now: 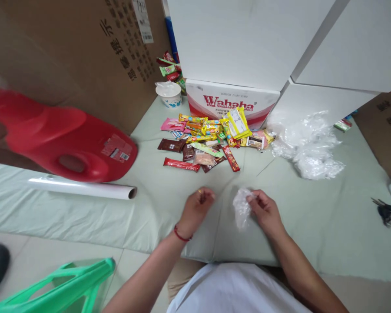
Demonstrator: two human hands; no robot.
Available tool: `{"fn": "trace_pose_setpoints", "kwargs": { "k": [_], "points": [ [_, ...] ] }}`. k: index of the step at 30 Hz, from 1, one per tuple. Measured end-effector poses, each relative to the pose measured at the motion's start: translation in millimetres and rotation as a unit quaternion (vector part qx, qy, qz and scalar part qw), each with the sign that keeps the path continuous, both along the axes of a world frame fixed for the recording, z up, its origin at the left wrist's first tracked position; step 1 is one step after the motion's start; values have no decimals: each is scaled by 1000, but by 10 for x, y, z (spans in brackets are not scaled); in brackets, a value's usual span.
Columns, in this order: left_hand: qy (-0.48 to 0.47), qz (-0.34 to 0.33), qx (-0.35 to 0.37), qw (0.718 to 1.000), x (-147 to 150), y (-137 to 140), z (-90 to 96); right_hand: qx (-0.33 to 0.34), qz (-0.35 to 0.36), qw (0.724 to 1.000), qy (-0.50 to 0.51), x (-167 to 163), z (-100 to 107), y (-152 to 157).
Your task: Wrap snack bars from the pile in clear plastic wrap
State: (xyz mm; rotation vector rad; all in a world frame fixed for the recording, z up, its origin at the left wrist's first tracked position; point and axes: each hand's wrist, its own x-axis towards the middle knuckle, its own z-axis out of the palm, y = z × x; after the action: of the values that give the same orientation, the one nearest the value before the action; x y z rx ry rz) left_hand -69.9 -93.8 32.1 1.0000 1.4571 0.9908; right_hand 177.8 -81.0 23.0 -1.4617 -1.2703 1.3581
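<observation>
My right hand [263,211] pinches a small crumpled clear plastic bag [243,208] between thumb and fingers, just above the pale green cloth. To its left, my left hand [197,208] is closed, its fingers curled against the thumb; what it holds, if anything, I cannot make out. The two hands are apart. Beyond them lies a pile of wrapped snacks: yellow packets [237,124], brown packets [171,145], a red stick packet [181,164] and a green one [207,150]. A heap of clear plastic bags [313,150] sits right of the pile.
A Wahaha carton [234,102] stands behind the snacks, beside a white paper cup [168,94]. On the left lie a large red bottle [68,139] and a white roll [81,187]. Dark-handled pliers [389,215] are at the right edge. A green stool [61,282] stands on the floor.
</observation>
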Motion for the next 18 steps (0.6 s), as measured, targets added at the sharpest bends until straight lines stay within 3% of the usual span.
{"fn": "trace_pose_setpoints", "kwargs": {
  "k": [3, 6, 8, 10, 13, 18],
  "points": [
    [139, 98, 64, 983, -511, 442, 146, 68, -98, 987, -112, 266, -138, 54],
    [309, 200, 107, 924, -1104, 1138, 317, 107, -128, 968, -188, 423, -260, 67],
    [400, 228, 98, 882, -1419, 1666, 413, 130, -109, 959, -226, 441, -298, 55],
    [453, 216, 70, 862, -1617, 2179, 473, 154, -74, 949, -265, 420, -303, 42],
    [487, 160, 70, 856, -1725, 2841, 476, 175, -41, 937, -299, 396, -289, 37],
    [485, 93, 58, 868, -1737, 3538, 308, 184, -34, 933, -308, 422, -271, 42]
  ]
}}
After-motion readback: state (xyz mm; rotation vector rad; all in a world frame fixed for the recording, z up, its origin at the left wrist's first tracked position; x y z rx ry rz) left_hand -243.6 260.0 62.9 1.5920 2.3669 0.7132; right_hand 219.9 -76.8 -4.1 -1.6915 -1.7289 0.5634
